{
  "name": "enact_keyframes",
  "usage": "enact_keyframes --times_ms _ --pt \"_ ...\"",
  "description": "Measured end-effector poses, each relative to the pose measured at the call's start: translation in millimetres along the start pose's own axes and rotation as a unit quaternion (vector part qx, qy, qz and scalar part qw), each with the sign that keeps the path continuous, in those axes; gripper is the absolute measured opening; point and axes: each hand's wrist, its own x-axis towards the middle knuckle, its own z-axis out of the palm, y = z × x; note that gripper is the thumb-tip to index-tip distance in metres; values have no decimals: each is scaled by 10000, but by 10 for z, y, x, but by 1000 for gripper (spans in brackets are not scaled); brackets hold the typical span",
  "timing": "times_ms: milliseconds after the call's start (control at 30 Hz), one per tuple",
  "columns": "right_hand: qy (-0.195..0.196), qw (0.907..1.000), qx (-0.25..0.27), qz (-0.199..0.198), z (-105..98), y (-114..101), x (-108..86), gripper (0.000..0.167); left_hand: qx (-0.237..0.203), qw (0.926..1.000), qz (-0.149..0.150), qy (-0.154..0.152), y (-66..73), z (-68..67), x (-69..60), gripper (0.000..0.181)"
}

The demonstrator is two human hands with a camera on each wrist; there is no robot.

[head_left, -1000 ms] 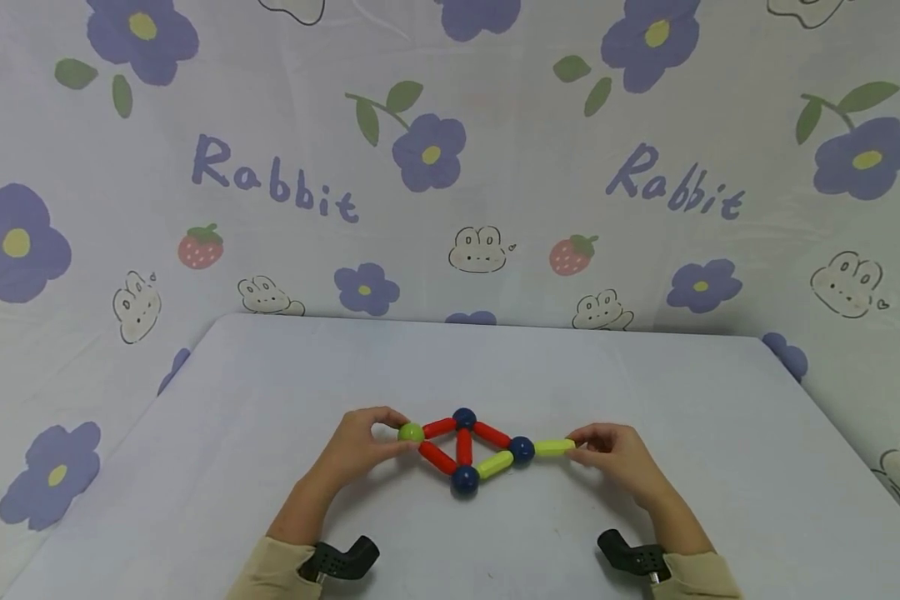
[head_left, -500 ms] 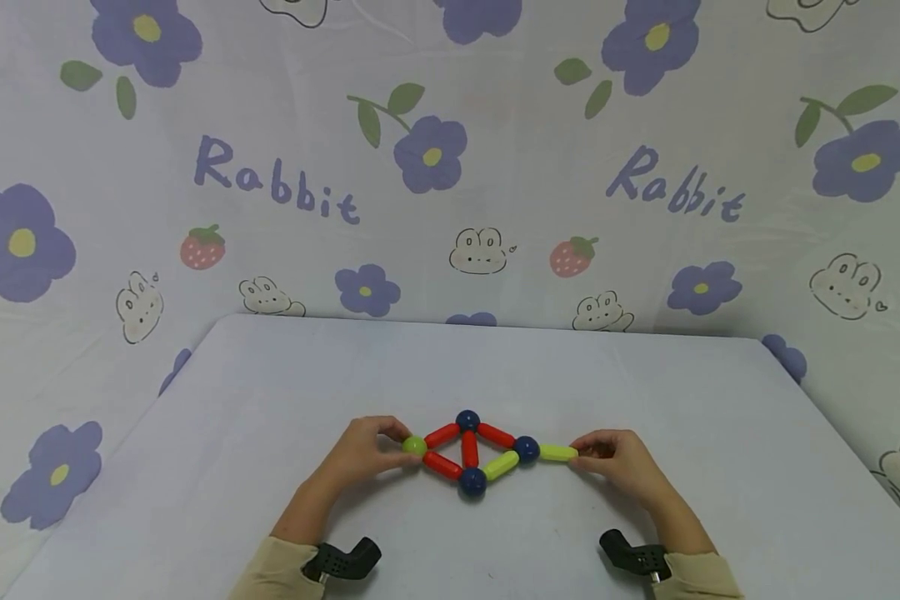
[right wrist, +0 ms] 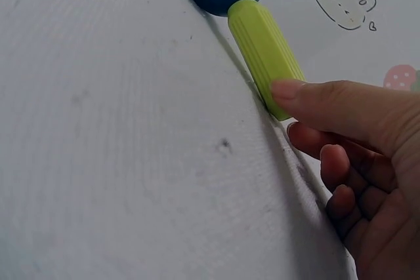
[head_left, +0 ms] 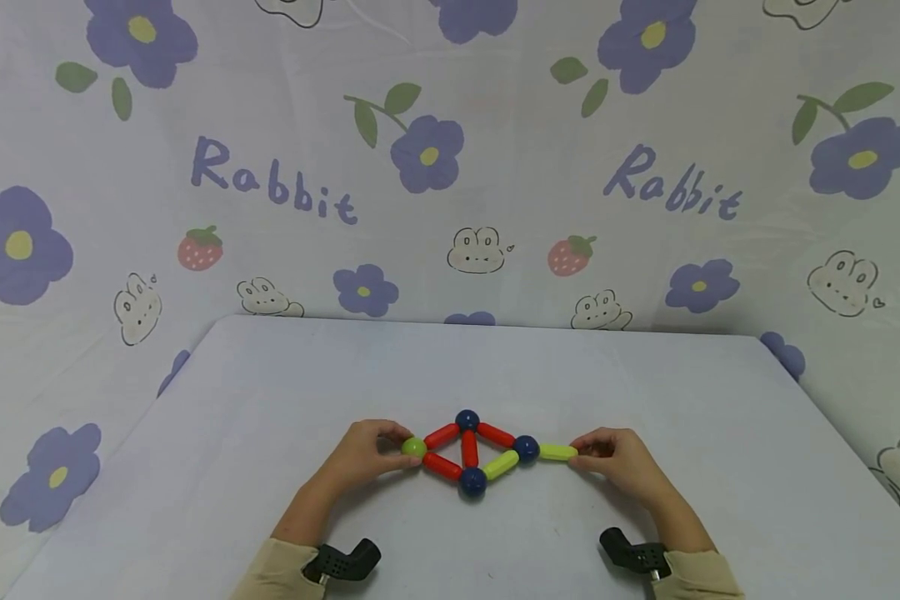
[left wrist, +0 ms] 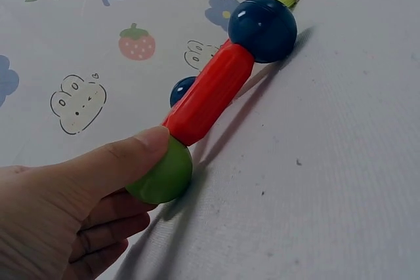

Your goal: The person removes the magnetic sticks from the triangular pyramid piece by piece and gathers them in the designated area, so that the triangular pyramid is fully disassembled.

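Balls and rods are joined into a flat diamond shape with a tail. My left hand (head_left: 360, 454) pinches the green ball (left wrist: 164, 174) at its left corner. Red rods (head_left: 443, 467) run from that ball to two dark blue balls (head_left: 472, 482), and another red rod links those two. A third blue ball (head_left: 526, 449) forms the right corner, joined by one red rod and one yellow-green rod (head_left: 502, 465). From it a second yellow-green rod (right wrist: 266, 50) sticks out to the right, its free end pinched between thumb and fingers of my right hand (head_left: 621, 460).
The white table (head_left: 450, 550) lies under both hands. Behind it hangs a white cloth (head_left: 525, 192) printed with flowers, rabbits and strawberries. Black wrist mounts (head_left: 342, 560) sit at both sleeves.
The joined shape has shifted slightly to the right, and its green ball has come a little nearer. Both hands keep their pinch and moved with it; the last half second is nearly still.
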Motion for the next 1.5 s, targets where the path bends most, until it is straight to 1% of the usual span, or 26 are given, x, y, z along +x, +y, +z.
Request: enact_keyframes --times_ms 267,500,600,633,733,867,967,1033,1233,1500 --pt "-15 9999 17 102 0 -9 -8 27 -1 10000 -13 -6 2 1 -10 32" --pt "-25 9998 125 -145 -1 4 -26 30 40 10000 70 -35 2 18 -12 33" --pt "41 10000 50 1 -4 -38 -23 33 34 9999 131 -54 9 30 -16 33" --pt "75 9999 -9 119 -6 -57 -20 35 20 9999 135 -66 15 34 -18 34" --pt "235 9993 -191 197 -4 -122 -21 35 28 9998 168 -85 34 49 -21 34" --pt "474 9975 -533 2 34 -213 -27 34 8 9997 231 -81 64 67 -28 33" --pt "510 9967 -621 -105 104 -306 -25 33 -24 9996 277 -85 77 83 -30 32" --pt "451 9969 -626 -161 164 -385 -26 32 -35 9996 270 -85 80 97 -30 32" --pt "348 9949 -724 -606 301 -624 -28 28 -29 9998 177 -64 77 125 -32 33" --pt "-118 9950 -506 -853 497 -857 -12 29 -27 9999 93 -80 83 117 -40 33"
